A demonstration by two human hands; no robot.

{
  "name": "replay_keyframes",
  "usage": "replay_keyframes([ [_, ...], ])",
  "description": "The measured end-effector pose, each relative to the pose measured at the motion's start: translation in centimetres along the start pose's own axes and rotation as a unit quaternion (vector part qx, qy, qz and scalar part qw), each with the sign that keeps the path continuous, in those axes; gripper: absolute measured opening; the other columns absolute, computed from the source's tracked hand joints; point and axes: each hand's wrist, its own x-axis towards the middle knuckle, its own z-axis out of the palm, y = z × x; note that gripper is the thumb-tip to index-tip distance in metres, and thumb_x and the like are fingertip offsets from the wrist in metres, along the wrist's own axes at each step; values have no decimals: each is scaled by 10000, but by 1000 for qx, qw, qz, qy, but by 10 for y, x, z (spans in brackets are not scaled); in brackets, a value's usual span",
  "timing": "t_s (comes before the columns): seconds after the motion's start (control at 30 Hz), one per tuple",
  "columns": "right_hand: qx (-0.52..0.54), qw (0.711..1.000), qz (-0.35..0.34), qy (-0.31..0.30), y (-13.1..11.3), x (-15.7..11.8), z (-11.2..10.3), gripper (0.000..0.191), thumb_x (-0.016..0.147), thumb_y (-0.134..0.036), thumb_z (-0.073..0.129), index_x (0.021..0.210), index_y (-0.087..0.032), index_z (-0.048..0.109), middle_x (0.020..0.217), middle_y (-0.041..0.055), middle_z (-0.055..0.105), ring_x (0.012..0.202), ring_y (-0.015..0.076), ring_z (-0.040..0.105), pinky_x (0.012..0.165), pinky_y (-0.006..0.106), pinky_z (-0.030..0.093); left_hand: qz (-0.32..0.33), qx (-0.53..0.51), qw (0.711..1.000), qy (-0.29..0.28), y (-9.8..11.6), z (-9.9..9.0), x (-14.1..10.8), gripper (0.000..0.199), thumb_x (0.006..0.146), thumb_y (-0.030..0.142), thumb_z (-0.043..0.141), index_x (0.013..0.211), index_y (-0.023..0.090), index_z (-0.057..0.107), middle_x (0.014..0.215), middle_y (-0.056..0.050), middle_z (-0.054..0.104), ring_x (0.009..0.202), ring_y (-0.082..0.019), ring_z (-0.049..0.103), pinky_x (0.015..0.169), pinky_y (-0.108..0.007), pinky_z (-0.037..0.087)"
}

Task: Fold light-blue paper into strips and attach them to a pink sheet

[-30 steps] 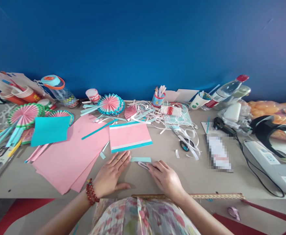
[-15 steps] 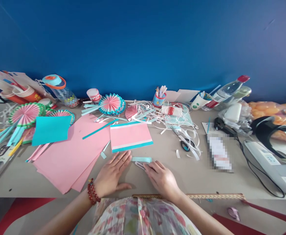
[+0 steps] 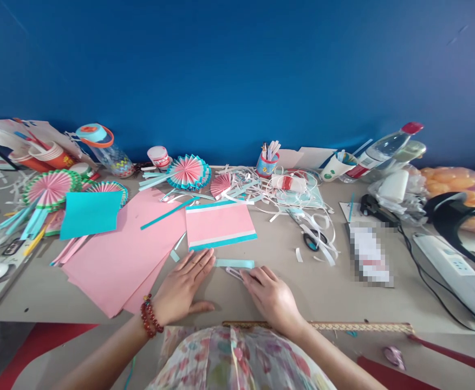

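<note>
My left hand (image 3: pixel 186 284) lies flat on the table, fingers stretched out, at the left end of a narrow light-blue paper strip (image 3: pixel 237 264). Its fingertips reach the lower edge of a pink sheet (image 3: pixel 221 223) with teal and pale bands along its long sides. My right hand (image 3: pixel 273 298) is closed on a slim, pale pinkish oblong tool (image 3: pixel 233 273), whose exact kind I cannot make out. The tool's free end points left, just below the strip. My right fingers cover its other end.
Large pink sheets (image 3: pixel 123 271) lie at left, with a teal sheet (image 3: pixel 91 215) above them. Pleated paper rosettes (image 3: pixel 189 172) and tangled strips (image 3: pixel 249 184) lie behind. Scissors (image 3: pixel 313 240), a phone (image 3: pixel 369 254) and a power strip (image 3: pixel 444 260) are at right.
The view has turned slightly to the left. My left hand has slid a little leftward, and more of the light-blue strip shows. My right hand keeps its hold on the pale tool.
</note>
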Motion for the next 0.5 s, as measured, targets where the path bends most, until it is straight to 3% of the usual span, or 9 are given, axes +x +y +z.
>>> replay_keyframes([
  [0.5,7,1000,-30,3,-7,7,4,265,971,-155,449,1142,-130,649,851,78,652,798,183,601,689,273,547,-1,10,1000,8,1,3,-1,975,860,778,342,1551,115,161,1588,-135,246,1460,-291,236,1198,-462,153],
])
